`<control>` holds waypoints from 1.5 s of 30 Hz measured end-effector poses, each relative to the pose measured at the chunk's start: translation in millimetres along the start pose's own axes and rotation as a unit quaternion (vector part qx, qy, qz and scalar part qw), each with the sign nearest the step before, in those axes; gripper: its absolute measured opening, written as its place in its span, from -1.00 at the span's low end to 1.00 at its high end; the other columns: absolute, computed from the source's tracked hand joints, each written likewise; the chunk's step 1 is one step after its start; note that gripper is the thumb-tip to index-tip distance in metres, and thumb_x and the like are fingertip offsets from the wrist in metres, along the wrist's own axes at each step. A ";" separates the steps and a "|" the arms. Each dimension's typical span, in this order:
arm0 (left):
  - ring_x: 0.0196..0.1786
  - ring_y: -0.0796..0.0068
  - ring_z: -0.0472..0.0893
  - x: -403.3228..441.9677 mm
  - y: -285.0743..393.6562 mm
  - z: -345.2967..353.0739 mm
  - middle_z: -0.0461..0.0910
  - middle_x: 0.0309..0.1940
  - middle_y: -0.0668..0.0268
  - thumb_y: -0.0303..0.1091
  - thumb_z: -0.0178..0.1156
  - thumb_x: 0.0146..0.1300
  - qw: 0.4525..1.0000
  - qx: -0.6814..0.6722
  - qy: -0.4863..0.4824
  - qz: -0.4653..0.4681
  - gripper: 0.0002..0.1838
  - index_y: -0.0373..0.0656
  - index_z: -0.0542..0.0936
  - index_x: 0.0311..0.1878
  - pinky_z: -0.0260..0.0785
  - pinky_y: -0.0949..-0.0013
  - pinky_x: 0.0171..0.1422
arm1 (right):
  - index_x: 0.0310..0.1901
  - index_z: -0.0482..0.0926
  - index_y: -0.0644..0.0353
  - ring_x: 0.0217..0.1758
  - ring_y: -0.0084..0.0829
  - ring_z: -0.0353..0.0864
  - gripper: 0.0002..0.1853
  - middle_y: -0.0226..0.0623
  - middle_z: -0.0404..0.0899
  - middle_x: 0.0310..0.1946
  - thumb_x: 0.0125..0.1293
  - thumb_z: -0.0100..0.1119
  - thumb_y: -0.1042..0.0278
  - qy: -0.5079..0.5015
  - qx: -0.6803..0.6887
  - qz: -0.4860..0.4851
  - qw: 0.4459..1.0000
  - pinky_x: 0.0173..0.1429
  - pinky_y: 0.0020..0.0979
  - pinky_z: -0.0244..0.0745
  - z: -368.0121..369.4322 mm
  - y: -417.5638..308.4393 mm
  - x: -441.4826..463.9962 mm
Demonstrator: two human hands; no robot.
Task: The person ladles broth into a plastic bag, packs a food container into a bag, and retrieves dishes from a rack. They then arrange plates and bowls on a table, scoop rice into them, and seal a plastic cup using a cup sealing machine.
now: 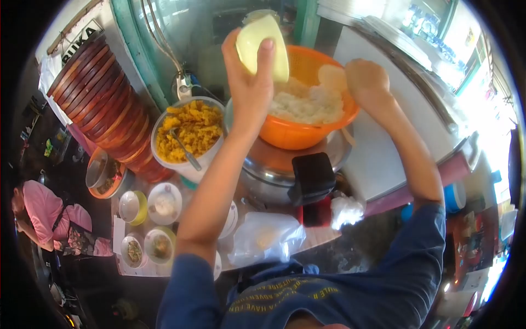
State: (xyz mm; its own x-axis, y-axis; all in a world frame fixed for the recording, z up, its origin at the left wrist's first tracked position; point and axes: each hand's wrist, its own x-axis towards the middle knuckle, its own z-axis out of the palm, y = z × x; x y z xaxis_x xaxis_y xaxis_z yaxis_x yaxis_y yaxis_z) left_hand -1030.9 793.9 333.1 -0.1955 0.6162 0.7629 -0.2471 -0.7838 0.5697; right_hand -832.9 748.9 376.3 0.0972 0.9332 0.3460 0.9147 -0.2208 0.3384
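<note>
My left hand [249, 90] grips a pale yellow bowl [264, 46], tilted on its side, with the thumb pressed along its outer wall. To the right, my right hand [368, 82] is closed around the handle end of a pale, flat rice paddle [332, 78], whose blade is over the rice. White rice [307, 107] fills the lower part of an orange plastic basket [296, 140] beneath both hands. That basket rests on a large metal pot [263, 178]. Left of my forearm, a white tub [192, 170] holds yellow-orange food [189, 131] and a metal spoon [186, 151].
Stacked reddish-brown bowls [98, 93] lean at the left. Several small bowls of food, including a white bowl [164, 203], and a clear plastic bag [266, 238] lie nearer me. A black box-like object [312, 175] stands before the pot. A person in pink [49, 214] is far left.
</note>
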 end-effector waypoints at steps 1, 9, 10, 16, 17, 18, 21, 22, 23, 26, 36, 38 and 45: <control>0.07 0.43 0.42 -3.0 3.9 1.1 0.40 0.03 0.13 -0.04 0.15 0.34 0.999 -0.027 0.002 -0.048 -0.41 -0.26 0.23 0.22 0.29 0.39 0.18 | -0.32 0.64 0.24 -0.19 -0.06 0.66 -0.85 -0.06 0.65 -0.30 0.15 0.10 0.43 0.000 -0.002 0.002 1.000 -0.15 -0.18 0.57 -0.3 -2.6 -2.6; 0.09 0.43 0.39 -5.9 -9.2 3.4 0.37 0.05 0.15 0.00 0.10 0.36 0.994 -0.068 0.016 -0.081 -0.41 -0.26 0.24 0.22 0.24 0.40 0.23 | -0.42 0.63 0.31 -0.29 -0.05 0.66 -0.78 0.04 0.62 -0.43 -0.06 0.19 0.33 -0.094 0.126 -0.126 0.980 -0.27 -0.16 0.54 40.9 2.2 14.0; 0.09 0.43 0.39 -5.4 -9.2 3.9 0.37 0.05 0.15 0.00 0.10 0.36 0.994 -0.069 0.014 -0.079 -0.41 -0.26 0.24 0.22 0.24 0.40 0.23 | -0.42 0.63 0.31 -0.29 -0.05 0.66 -0.78 0.04 0.62 -0.43 -0.06 0.19 0.33 -0.091 0.125 -0.124 0.980 -0.27 -0.16 0.54 37.2 1.8 15.7; 0.10 0.43 0.38 -5.4 -8.2 3.6 0.37 0.06 0.15 0.02 0.10 0.36 0.992 -0.060 0.022 -0.107 -0.40 -0.25 0.23 0.22 0.23 0.39 0.24 | -0.45 0.64 0.36 -0.44 -0.07 0.61 -0.75 0.06 0.61 -0.47 -0.09 0.25 0.30 -0.159 0.232 -0.162 0.946 -0.37 -0.16 0.48 36.5 13.8 30.1; 0.10 0.43 0.38 -5.0 -7.4 3.3 0.37 0.06 0.15 0.03 0.10 0.35 0.991 -0.060 0.020 -0.119 -0.39 -0.25 0.23 0.23 0.23 0.39 0.23 | -0.44 0.65 0.33 -0.51 -0.15 0.56 -0.75 -0.03 0.58 -0.54 -0.08 0.27 0.28 -0.181 0.232 -0.167 0.941 -0.44 -0.20 0.41 33.0 17.5 35.5; 0.10 0.42 0.38 -4.2 -6.4 2.7 0.37 0.06 0.14 0.04 0.10 0.35 0.989 -0.059 0.019 -0.132 -0.38 -0.26 0.23 0.23 0.24 0.38 0.23 | -0.43 0.67 0.31 -0.59 -0.23 0.50 -0.75 -0.12 0.55 -0.62 -0.07 0.30 0.26 -0.204 0.232 -0.172 0.936 -0.51 -0.24 0.34 30.2 20.9 38.9; 0.10 0.41 0.38 -5.2 -4.0 3.0 0.37 0.05 0.14 0.07 0.09 0.35 0.986 -0.057 0.013 -0.155 -0.36 -0.25 0.21 0.23 0.26 0.37 0.21 | -0.43 0.70 0.25 -0.67 -0.41 0.31 -0.76 -0.36 0.42 -0.72 -0.01 0.31 0.23 -0.271 0.375 -0.097 0.881 -0.59 -0.36 0.16 19.1 31.5 38.8; 0.10 0.41 0.38 -5.2 -4.0 2.8 0.37 0.05 0.14 0.07 0.09 0.35 0.986 -0.057 0.014 -0.153 -0.36 -0.25 0.21 0.23 0.26 0.37 0.21 | -0.43 0.70 0.25 -0.67 -0.41 0.31 -0.76 -0.36 0.42 -0.72 -0.01 0.31 0.23 -0.270 0.375 -0.098 0.882 -0.59 -0.36 0.16 17.9 34.6 38.5; 0.10 0.40 0.39 -3.3 -4.2 1.6 0.37 0.04 0.14 0.10 0.07 0.35 0.976 -0.079 0.017 -0.201 -0.36 -0.24 0.22 0.22 0.27 0.36 0.21 | -0.44 0.70 0.24 -0.68 -0.48 0.24 -0.76 -0.43 0.37 -0.73 0.00 0.31 0.21 -0.272 0.387 -0.087 0.877 -0.60 -0.40 0.09 16.5 37.2 39.0; 0.12 0.31 0.42 5.5 -16.5 -7.7 0.37 0.08 0.16 0.20 -0.02 0.35 0.955 -0.114 -0.004 -0.272 -0.34 -0.14 0.18 0.25 0.32 0.13 0.16 | -0.46 0.69 0.24 -0.67 -0.59 0.17 -0.76 -0.51 0.32 -0.72 0.07 0.29 0.20 -0.253 0.422 -0.059 0.868 -0.58 -0.46 0.04 12.2 51.2 38.6; 0.22 0.03 0.44 2.1 4.6 15.3 0.33 0.25 0.06 0.19 -0.29 0.42 0.812 -0.306 -0.084 -0.489 -0.39 -0.07 0.25 0.30 0.34 -0.23 0.26 | -0.43 0.70 0.11 -0.53 -0.17 0.58 -0.82 -0.20 0.59 -0.56 0.17 0.12 0.29 0.214 0.385 -0.085 0.894 -0.39 -0.23 0.47 8.3 20.6 14.7; 0.24 0.02 0.43 1.8 -3.1 15.3 0.32 0.26 0.05 0.20 -0.27 0.41 0.797 -0.339 -0.081 -0.492 -0.38 -0.07 0.25 0.30 0.34 -0.22 0.26 | -0.40 0.70 0.09 -0.47 -0.11 0.60 -0.82 -0.18 0.62 -0.51 0.19 0.09 0.32 0.269 0.351 -0.095 0.892 -0.36 -0.22 0.50 -1.4 -14.3 -17.8; 0.27 -0.01 0.39 5.8 9.5 15.4 0.35 0.25 0.08 0.31 -0.13 0.27 0.800 -0.341 -0.058 -0.489 -0.28 -0.08 0.32 0.27 0.38 -0.19 0.20 | -0.18 0.71 0.13 -0.48 -0.44 0.62 -0.77 -0.22 0.66 -0.50 0.27 0.16 0.21 0.198 0.514 -0.117 0.827 -0.36 -0.43 0.50 -13.5 29.4 -1.7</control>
State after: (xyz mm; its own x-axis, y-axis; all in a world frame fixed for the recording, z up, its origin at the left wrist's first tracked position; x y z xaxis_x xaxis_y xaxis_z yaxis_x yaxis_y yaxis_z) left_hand -1019.7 788.9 347.6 0.4886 0.8669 0.0989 -0.6967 0.3194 0.6424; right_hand -811.4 737.0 397.5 -0.0786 0.7060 0.7038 0.7606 0.4989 -0.4154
